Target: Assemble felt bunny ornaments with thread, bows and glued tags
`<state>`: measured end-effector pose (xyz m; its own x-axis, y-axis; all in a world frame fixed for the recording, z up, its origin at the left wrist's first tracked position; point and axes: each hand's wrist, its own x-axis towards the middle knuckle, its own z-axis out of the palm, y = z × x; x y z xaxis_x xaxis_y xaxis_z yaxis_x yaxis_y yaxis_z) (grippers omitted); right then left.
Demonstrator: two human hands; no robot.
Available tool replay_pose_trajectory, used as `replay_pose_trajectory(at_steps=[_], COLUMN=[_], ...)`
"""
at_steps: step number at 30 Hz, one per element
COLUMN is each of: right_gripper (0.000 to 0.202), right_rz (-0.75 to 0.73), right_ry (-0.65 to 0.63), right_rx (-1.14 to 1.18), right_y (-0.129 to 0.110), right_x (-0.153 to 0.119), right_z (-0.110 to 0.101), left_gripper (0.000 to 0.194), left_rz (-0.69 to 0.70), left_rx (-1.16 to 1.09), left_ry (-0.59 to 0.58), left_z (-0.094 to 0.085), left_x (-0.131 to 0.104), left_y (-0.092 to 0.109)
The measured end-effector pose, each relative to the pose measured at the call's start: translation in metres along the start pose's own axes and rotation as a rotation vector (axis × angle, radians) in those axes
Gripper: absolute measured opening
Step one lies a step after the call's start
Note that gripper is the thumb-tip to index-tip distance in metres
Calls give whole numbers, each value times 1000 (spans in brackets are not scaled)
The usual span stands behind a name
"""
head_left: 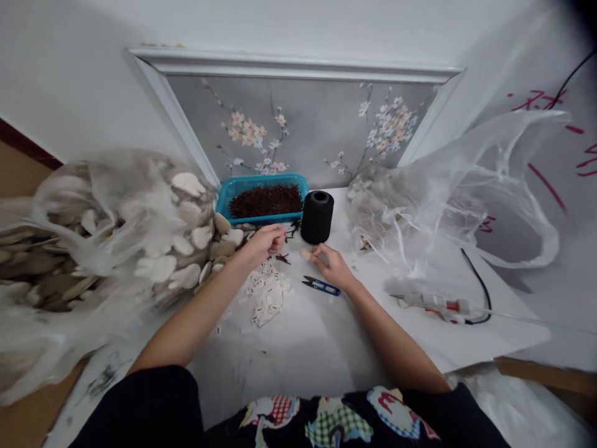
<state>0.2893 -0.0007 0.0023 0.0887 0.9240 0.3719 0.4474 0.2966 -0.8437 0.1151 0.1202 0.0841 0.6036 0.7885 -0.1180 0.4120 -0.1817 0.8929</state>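
Note:
My left hand point(269, 244) is closed in a pinch just in front of the blue tray; what it pinches is too small to make out. A small beige piece point(306, 254) sits between the fingertips of my right hand point(330, 264), in front of the black thread cone point(317, 218). Below my right hand lie blue thread snips point(321, 286). Small white labels point(270, 294) are heaped below my left hand, with a few dark strips point(282, 258) beside its fingers.
The blue tray point(224, 198) holds dark brown strips. A clear bag of beige fabric shapes point(156, 264) spreads on the left. At right are another plastic bag point(420, 211) and a glue gun point(436, 303). A framed floral panel point(303, 124) stands behind.

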Motion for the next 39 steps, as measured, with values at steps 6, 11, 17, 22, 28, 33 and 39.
replay_pose_trajectory(at_steps=[6, 11, 17, 22, 28, 33, 39], right_gripper=[16, 7, 9, 12, 17, 17, 14], right_rz=[58, -29, -192, -238, -228, -207, -241], right_ry=[160, 131, -75, -230, -299, -298, -275], right_rx=[58, -15, -145, -184, -202, -147, -33], right_y=[-35, -75, -96, -100, -100, -101, -105], right_x=[-45, -76, -100, -124, -142, -150, -155], right_z=[-28, -36, -8, 10, 21, 25, 17], left_gripper=[29, 24, 22, 20, 23, 19, 25], left_rz=[58, 211, 372, 569, 772, 622, 712], left_rx=[168, 863, 1052, 1117, 1085, 942, 644], left_ry=[-91, -121, -155, -138, -138, -245, -193], left_z=[26, 56, 78, 81, 70, 59, 51], left_x=[-93, -175, -214, -232, -232, -217, -188], left_y=[-6, -16, -30, -33, -31, -34, -33])
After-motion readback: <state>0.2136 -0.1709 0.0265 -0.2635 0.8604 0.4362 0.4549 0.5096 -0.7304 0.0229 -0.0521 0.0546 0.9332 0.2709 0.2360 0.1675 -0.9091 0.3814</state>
